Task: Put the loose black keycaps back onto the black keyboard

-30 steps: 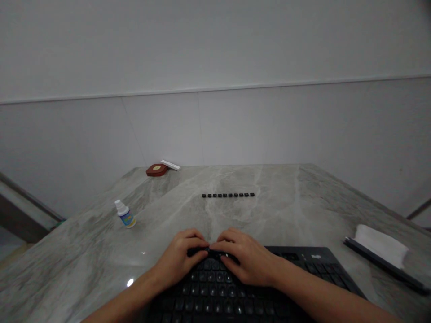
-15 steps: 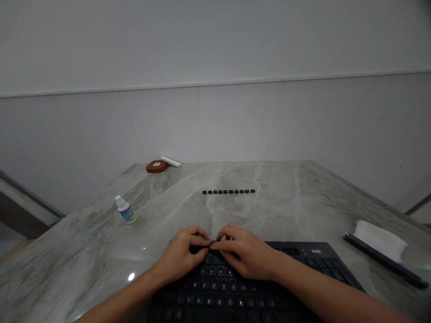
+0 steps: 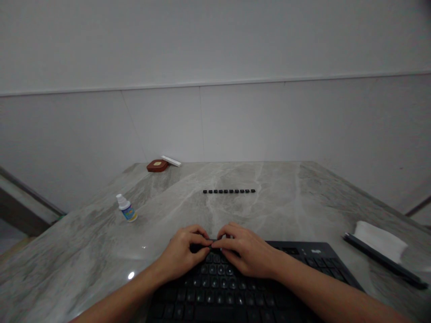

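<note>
A black keyboard (image 3: 232,297) lies at the front of the table under both hands. Over its upper rows, my left hand (image 3: 186,252) is closed, thumb and forefinger drawn together near the back edge. My right hand (image 3: 244,251) meets it there, fingers curled and tips touching or almost touching the left fingertips. Whatever sits between the fingertips is too small and dark to name. Further back, a straight row of several small black keycaps (image 3: 230,191) rests on the table, apart from both hands.
A white bottle with a blue label (image 3: 128,211) stands at the left. By the wall are a brown case (image 3: 157,166) and a white strip (image 3: 171,161). To the right lie a white cloth or paper (image 3: 380,240) and a long dark bar (image 3: 384,260). The tabletop (image 3: 286,215) is grey marble.
Both hands keep nearly the same place and pose at the keyboard's back edge. The view has shifted very slightly; the row of keycaps looks unchanged.
</note>
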Demonstrator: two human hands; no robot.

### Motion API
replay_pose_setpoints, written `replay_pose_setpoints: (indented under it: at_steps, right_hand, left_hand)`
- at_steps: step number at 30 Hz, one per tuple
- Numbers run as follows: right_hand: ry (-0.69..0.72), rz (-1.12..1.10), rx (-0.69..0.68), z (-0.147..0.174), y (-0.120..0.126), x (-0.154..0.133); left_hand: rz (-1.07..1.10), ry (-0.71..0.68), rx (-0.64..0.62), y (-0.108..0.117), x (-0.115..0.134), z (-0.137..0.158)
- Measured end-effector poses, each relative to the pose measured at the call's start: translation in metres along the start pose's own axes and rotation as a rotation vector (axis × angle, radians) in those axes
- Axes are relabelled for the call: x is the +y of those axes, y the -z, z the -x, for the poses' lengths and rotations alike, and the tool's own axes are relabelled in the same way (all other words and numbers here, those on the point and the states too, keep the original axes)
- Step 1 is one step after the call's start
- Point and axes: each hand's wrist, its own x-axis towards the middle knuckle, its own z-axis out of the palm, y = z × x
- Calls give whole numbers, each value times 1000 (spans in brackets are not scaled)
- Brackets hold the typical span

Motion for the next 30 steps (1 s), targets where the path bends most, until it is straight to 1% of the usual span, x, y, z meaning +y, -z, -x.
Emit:
replay_pose_setpoints:
  at_steps: [5,8,11,14,16,22,26,30]
  right_hand:
    - [17,16,10,1,-2,2]
    - [24,35,5,1,-3,2]
    - [21,78,-16,1,-4,2]
    - [15,141,-51,0,-7,1]
    - [-2,167,-75,-2,-9,0]
    - [-81,154,-126,-7,-12,-4]
    - [-84,162,-130,-6,-15,-3]
    - [-70,111,-92,-3,-17,2]
  left_hand:
    - [23,-37,21,2,5,1]
    - [56,-95,73,3,3,5]
    - [19,-163,100,1,-1,8]
    - [-61,-212,93,-3,-4,9]
    - [-91,-221,80,-5,-4,8]
    - [-126,-225,37,-6,-2,6]
    - [-149,-225,8,-7,-1,7]
    - [-137,-231,9,-9,-4,6]
